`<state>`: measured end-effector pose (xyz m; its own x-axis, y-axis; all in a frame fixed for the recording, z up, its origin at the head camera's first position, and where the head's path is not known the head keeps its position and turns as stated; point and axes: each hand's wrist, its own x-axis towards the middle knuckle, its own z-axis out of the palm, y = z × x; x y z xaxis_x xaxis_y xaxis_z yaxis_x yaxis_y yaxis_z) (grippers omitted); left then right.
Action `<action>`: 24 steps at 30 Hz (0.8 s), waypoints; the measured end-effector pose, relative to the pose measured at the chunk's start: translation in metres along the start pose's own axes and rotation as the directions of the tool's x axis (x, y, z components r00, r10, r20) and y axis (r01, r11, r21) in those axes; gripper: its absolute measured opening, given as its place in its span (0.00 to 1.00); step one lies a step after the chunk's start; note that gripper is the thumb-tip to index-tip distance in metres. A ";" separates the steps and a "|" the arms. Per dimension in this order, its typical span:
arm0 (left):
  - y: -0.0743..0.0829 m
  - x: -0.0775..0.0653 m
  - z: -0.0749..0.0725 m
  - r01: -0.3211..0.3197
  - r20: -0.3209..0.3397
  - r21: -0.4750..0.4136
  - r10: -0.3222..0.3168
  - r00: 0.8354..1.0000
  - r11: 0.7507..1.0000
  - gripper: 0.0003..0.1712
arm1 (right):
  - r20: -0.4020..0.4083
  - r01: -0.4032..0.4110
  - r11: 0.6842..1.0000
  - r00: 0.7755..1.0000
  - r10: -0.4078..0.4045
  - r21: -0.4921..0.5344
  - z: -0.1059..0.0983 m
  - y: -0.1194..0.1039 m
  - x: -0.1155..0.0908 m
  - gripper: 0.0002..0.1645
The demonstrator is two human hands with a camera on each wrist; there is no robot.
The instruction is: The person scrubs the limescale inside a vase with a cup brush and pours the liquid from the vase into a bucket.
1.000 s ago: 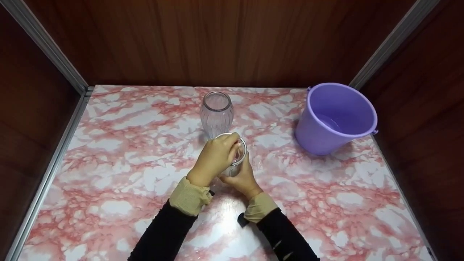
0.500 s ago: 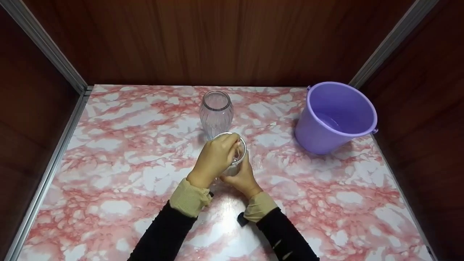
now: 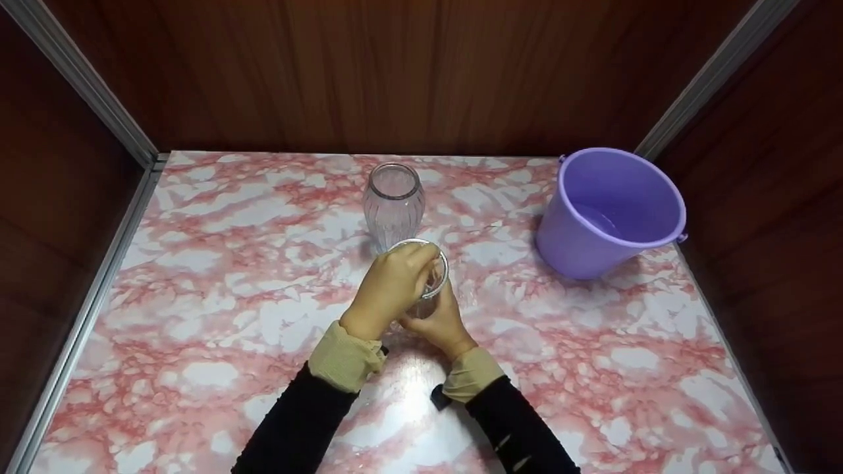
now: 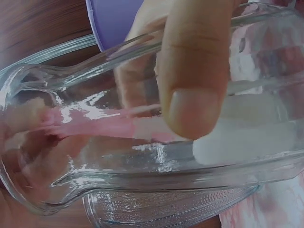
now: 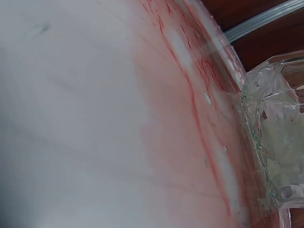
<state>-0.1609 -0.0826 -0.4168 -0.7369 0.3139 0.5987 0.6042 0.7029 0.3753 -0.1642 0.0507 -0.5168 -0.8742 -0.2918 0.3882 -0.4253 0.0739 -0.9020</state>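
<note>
In the head view, my right hand (image 3: 444, 324) grips a clear glass vase (image 4: 156, 176) around its side, its mouth facing up toward me. The left wrist view has the right thumb (image 4: 194, 99) lying across the glass. My left hand (image 3: 390, 286) is at the vase's mouth, its fingers reaching inside and pinching the pink handle (image 4: 95, 126) of a bottle brush. Its white, sponge-like head (image 4: 242, 145) lies within the lower part of the vase. The thick glass base (image 5: 280, 142) shows at the right edge of the right wrist view.
A second clear ribbed vase (image 3: 393, 214) stands upright just behind the held one. To the right is a purple bucket (image 3: 579, 247), with water in its bottom. Dark wooden panels (image 3: 369, 79) enclose the back and sides of the pink-and-white marbled table (image 3: 230, 309).
The fingers of my left hand have shifted very slightly at the vase's mouth. My right hand keeps the same grip; the bucket and second vase stay put.
</note>
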 end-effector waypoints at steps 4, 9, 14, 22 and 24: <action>0.000 0.000 0.001 0.003 0.007 0.018 -0.003 1.000 1.000 0.02 | 0.000 -0.017 1.000 1.000 0.017 0.002 0.000 -0.002 0.000 0.60; 0.001 0.001 0.002 0.020 0.018 0.035 -0.021 1.000 0.999 0.03 | 0.005 -0.043 0.999 0.999 0.043 0.033 0.000 -0.001 -0.001 0.60; 0.002 0.001 0.001 0.021 0.026 0.054 -0.023 0.999 0.998 0.04 | -0.001 -0.053 0.998 0.999 0.053 0.046 0.000 0.000 -0.001 0.60; 0.001 0.001 0.001 0.008 0.026 0.104 -0.011 1.000 0.995 0.04 | -0.001 -0.051 0.998 0.999 0.051 0.028 0.001 -0.003 -0.001 0.60; 0.001 0.001 0.001 0.006 0.021 0.105 -0.008 1.000 0.994 0.04 | 0.000 -0.052 0.998 0.999 0.052 0.028 0.001 -0.003 0.000 0.60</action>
<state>-0.1616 -0.0812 -0.4161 -0.7482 0.3214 0.5804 0.5644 0.7682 0.3022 -0.1623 0.0499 -0.5140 -0.8950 -0.2879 0.3409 -0.3726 0.0618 -0.9259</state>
